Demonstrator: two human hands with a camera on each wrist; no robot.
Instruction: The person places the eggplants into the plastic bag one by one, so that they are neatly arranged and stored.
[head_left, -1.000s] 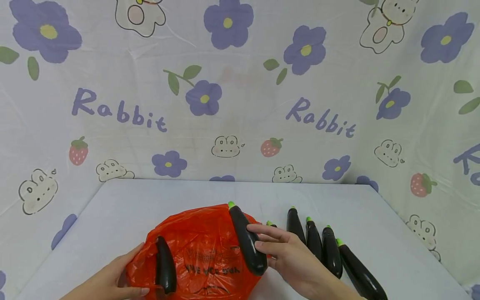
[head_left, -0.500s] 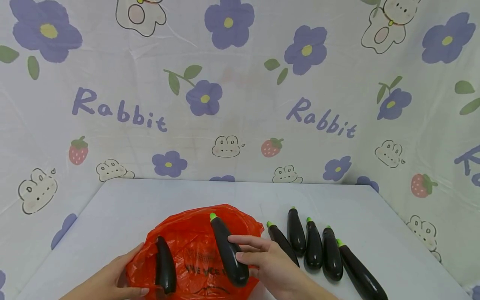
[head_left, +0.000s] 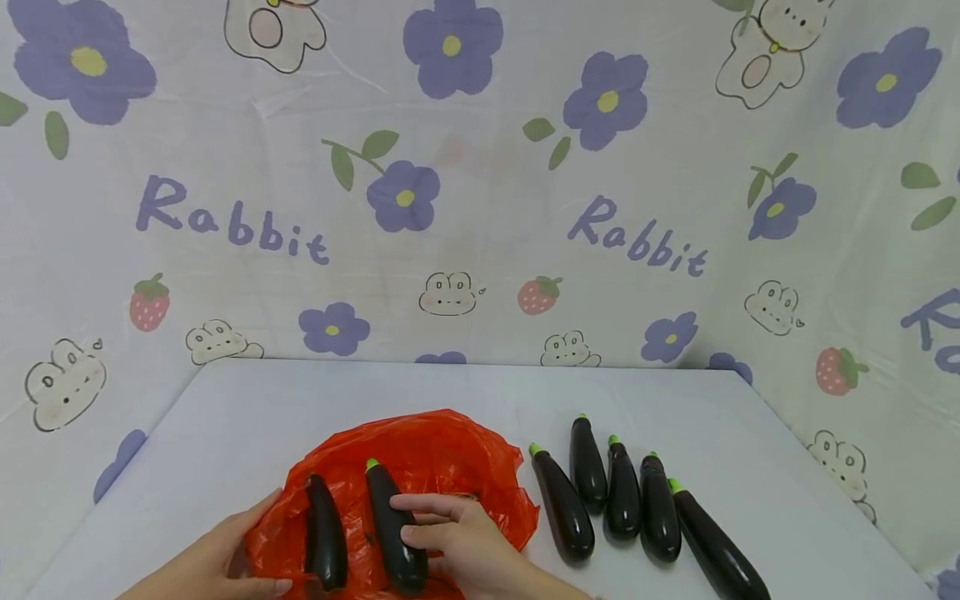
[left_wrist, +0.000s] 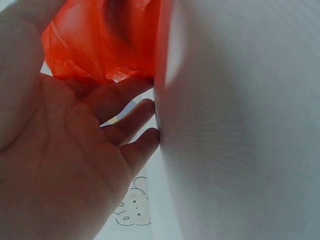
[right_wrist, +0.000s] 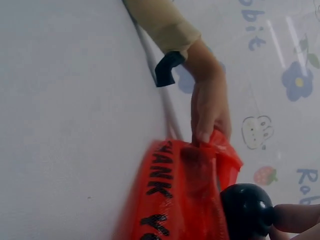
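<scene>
A red plastic bag (head_left: 442,450) lies spread on the table with one eggplant (head_left: 327,533) on its left part. My left hand (head_left: 217,554) grips the bag's left edge, thumb in front; in the left wrist view the hand (left_wrist: 65,145) is beside the red plastic (left_wrist: 80,40). Over the middle of the bag, my right hand (head_left: 480,542) holds a second dark eggplant (head_left: 393,525), its green tip pointing away. The right wrist view shows the round end of that eggplant (right_wrist: 246,210) against the bag (right_wrist: 175,200), which bears black print.
Several eggplants lie side by side right of the bag, the nearest (head_left: 562,508) close to its edge and the longest (head_left: 720,550) farthest right. Behind the white table (head_left: 360,387) hangs a patterned cloth (head_left: 480,250) with flowers and rabbits.
My right hand has carried its eggplant leftward and toward me, from the bag's right side to its middle. The eggplant nearest the bag is now fully uncovered. My left hand has stayed on the bag.
</scene>
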